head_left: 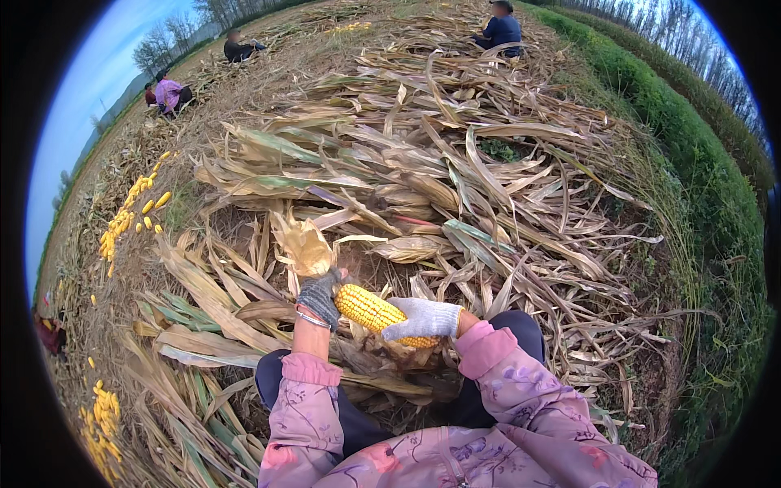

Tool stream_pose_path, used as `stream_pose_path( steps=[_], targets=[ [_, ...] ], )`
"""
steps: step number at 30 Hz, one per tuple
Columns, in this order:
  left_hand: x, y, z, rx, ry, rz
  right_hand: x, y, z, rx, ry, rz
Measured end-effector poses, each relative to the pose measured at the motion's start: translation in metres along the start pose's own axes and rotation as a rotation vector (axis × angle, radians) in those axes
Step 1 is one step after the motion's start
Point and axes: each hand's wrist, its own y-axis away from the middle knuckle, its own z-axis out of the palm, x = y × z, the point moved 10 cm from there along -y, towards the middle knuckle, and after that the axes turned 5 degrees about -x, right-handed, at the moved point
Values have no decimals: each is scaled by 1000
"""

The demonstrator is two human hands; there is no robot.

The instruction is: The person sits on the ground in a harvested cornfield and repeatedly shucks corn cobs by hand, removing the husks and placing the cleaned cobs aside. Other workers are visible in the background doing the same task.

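A bare yellow ear of corn lies slanted between my two hands, above dry husks at my knees. My right hand, in a whitish knit glove, is closed around its lower right part. At the ear's upper left end is my left hand, in a dark grey glove with a bracelet at the wrist. Pale dry corn husk sticks up from the left hand, which grips it. Just beyond my hands, an ear still in its husk rests on the stalks.
Cut dry corn stalks spread ahead and to both sides. Husked yellow ears lie in piles at the left and lower left. Several people sit farther off, one in dark blue. Green plants line the right edge.
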Motion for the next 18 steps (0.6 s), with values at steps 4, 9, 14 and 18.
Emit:
stream_pose_path(
  steps=[4,9,14,18],
  targets=[
    [12,-14,-30,103,-138,164,4,1,-1,30,101,26],
    [6,-33,-63,148,44,191,9,-2,0,31,132,88],
    [2,-24,-64,220,120,87,7,-11,6,23,104,52],
    [9,-5,-36,78,205,100,4,-17,10,28,90,-5]
  ],
)
